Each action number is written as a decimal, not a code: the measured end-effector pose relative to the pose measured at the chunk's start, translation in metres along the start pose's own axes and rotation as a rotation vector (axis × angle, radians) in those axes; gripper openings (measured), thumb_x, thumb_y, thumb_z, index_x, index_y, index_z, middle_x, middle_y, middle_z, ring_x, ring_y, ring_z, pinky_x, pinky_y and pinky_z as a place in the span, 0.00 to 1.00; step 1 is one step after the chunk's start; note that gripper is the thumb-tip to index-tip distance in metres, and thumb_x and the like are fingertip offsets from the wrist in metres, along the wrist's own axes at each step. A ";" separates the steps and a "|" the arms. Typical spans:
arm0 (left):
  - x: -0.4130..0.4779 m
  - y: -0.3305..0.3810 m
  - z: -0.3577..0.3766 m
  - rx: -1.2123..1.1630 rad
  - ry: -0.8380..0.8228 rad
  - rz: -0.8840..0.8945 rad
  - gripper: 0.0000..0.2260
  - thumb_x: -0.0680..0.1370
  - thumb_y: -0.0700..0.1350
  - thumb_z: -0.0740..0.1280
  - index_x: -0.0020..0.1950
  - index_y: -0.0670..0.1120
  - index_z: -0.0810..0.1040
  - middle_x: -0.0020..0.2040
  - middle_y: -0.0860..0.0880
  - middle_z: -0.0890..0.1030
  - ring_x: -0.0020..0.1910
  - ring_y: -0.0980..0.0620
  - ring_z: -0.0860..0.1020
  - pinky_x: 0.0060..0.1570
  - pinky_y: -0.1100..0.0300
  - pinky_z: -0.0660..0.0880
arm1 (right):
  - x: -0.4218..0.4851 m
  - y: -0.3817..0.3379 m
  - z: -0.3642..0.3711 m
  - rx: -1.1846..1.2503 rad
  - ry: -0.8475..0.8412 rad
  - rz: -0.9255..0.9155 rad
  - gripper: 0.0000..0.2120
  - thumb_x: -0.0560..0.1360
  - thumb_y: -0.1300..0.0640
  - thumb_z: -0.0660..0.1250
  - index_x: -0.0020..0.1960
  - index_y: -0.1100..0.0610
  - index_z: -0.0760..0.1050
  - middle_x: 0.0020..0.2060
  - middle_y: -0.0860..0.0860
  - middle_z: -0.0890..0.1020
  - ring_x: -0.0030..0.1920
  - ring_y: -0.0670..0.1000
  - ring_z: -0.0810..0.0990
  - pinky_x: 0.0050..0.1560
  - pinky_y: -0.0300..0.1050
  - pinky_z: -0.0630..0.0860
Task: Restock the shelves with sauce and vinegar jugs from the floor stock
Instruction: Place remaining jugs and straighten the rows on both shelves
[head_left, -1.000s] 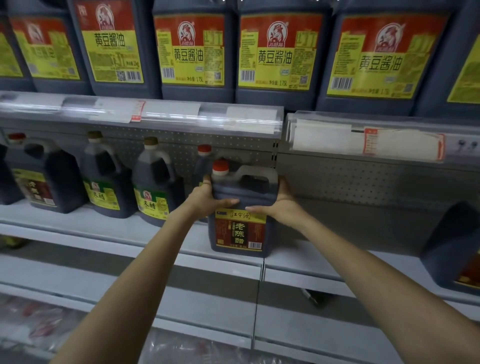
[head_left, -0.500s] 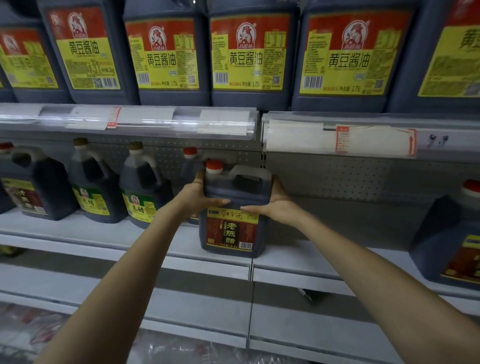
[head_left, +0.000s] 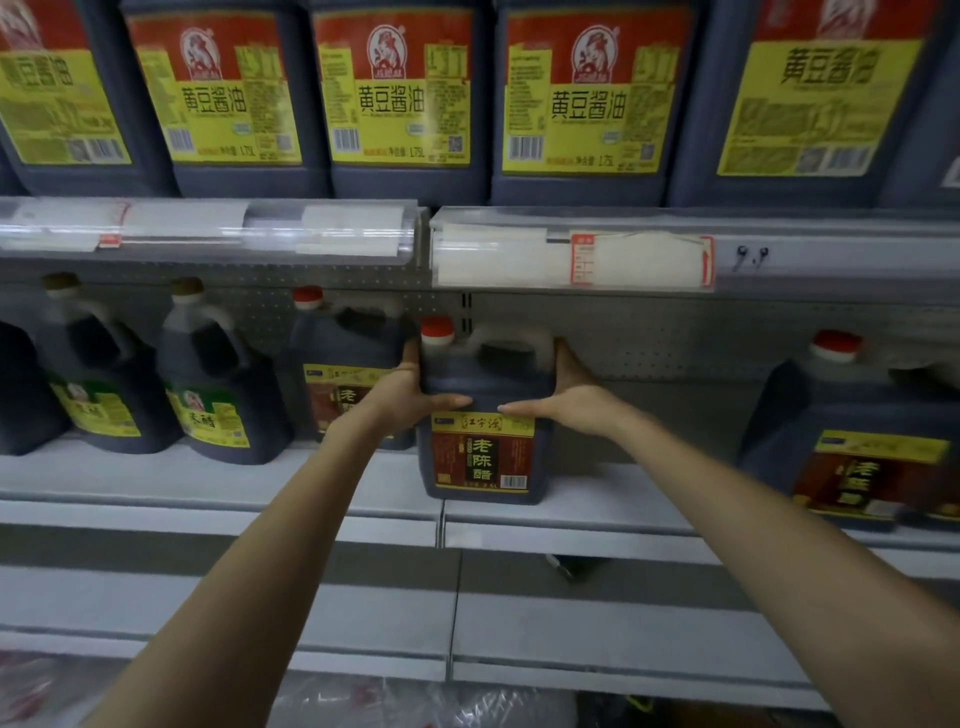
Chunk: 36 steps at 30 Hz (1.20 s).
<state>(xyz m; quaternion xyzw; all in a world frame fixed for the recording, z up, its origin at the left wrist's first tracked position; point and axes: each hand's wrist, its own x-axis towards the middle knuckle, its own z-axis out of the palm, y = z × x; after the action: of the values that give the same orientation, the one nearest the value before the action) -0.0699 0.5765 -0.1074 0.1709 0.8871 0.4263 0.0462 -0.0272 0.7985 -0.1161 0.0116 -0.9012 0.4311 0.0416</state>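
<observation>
Dark plastic red-capped vinegar jug (head_left: 483, 457) stands upright at the front of the grey metal shelf (head_left: 623, 501), dead ahead. Grip: left hand (head_left: 410, 395) and right hand (head_left: 571, 400) clasp opposite flanks, equally near. Depth behind looks free.

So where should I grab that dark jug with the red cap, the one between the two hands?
By the handle looped over its top, beside the cap, reaching in from the front: the jug stands upright, so the loop is open to fingers. It looks heavy; here the left hand and right hand grip its sides instead.
</observation>
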 end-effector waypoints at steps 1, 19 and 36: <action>0.000 0.005 0.006 -0.006 -0.007 0.009 0.36 0.73 0.45 0.72 0.75 0.46 0.55 0.65 0.45 0.73 0.64 0.44 0.73 0.58 0.54 0.73 | -0.003 0.003 -0.007 0.004 0.007 0.004 0.49 0.64 0.45 0.78 0.74 0.50 0.52 0.70 0.49 0.66 0.65 0.48 0.69 0.55 0.41 0.70; 0.015 0.101 0.123 -0.068 -0.118 0.109 0.33 0.74 0.45 0.71 0.72 0.47 0.55 0.66 0.43 0.73 0.63 0.43 0.73 0.56 0.54 0.72 | -0.085 0.077 -0.134 -0.913 0.390 0.057 0.50 0.70 0.27 0.56 0.77 0.51 0.35 0.77 0.53 0.39 0.77 0.54 0.38 0.71 0.63 0.36; 0.020 0.137 0.167 -0.104 -0.160 0.097 0.33 0.74 0.46 0.71 0.72 0.50 0.55 0.68 0.43 0.71 0.65 0.44 0.72 0.59 0.52 0.73 | -0.117 0.144 -0.197 -1.005 0.400 0.155 0.51 0.66 0.23 0.54 0.76 0.48 0.33 0.77 0.56 0.56 0.76 0.62 0.53 0.70 0.70 0.53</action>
<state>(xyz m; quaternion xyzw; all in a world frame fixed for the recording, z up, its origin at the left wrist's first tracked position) -0.0145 0.7864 -0.1059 0.2445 0.8480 0.4583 0.1051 0.0936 1.0406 -0.1144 -0.1586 -0.9690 -0.0568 0.1808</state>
